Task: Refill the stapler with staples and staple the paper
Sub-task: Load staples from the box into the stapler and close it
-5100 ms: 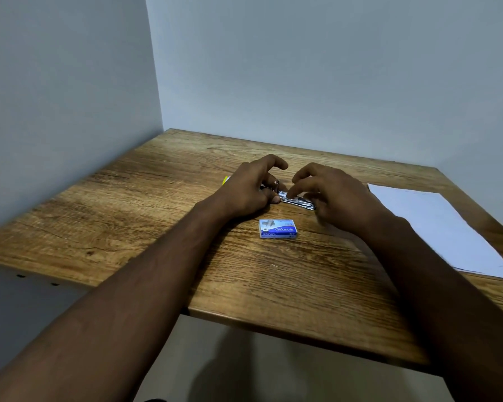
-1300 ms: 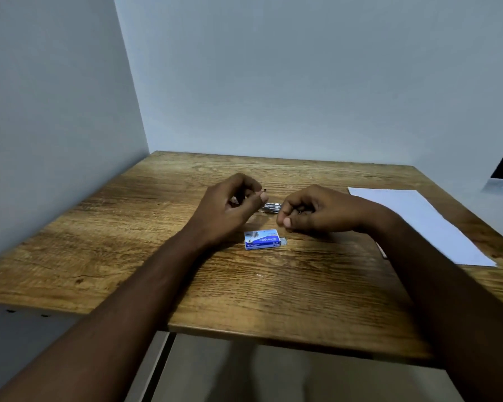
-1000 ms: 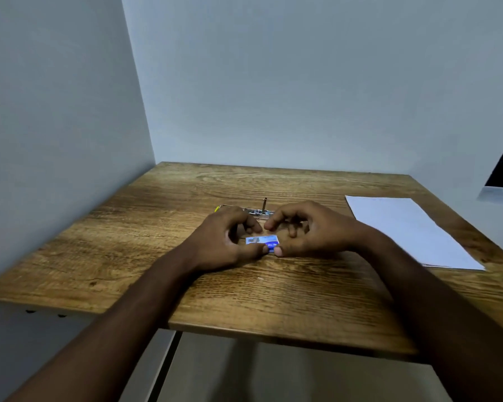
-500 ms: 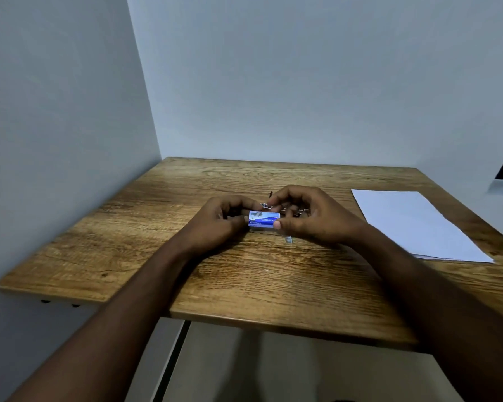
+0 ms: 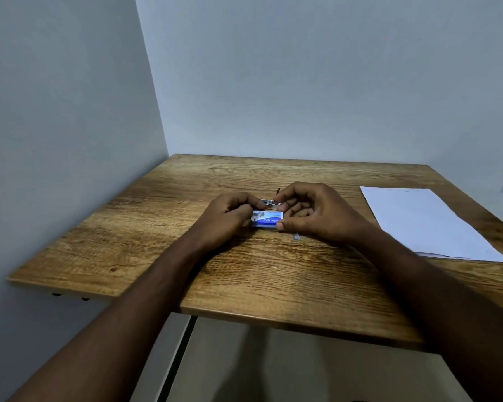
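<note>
A small blue and white staple box (image 5: 266, 219) is held just above the table between both hands. My left hand (image 5: 226, 217) grips its left end with curled fingers. My right hand (image 5: 311, 214) pinches its right end between thumb and fingers. Behind the box, the metal stapler (image 5: 267, 202) lies on the table, mostly hidden by my hands, with a thin dark part sticking up. A short strip of staples (image 5: 295, 236) lies on the wood under my right hand. The white paper (image 5: 424, 221) lies flat at the right of the table.
The wooden table (image 5: 244, 280) stands in a corner between two grey walls. Its front edge is close to me and its left edge runs along the left wall. The paper reaches near the right edge.
Both hands left the stapler and took up the staple box from the table. The stapler now lies behind the box, and a small strip of staples shows on the wood.
</note>
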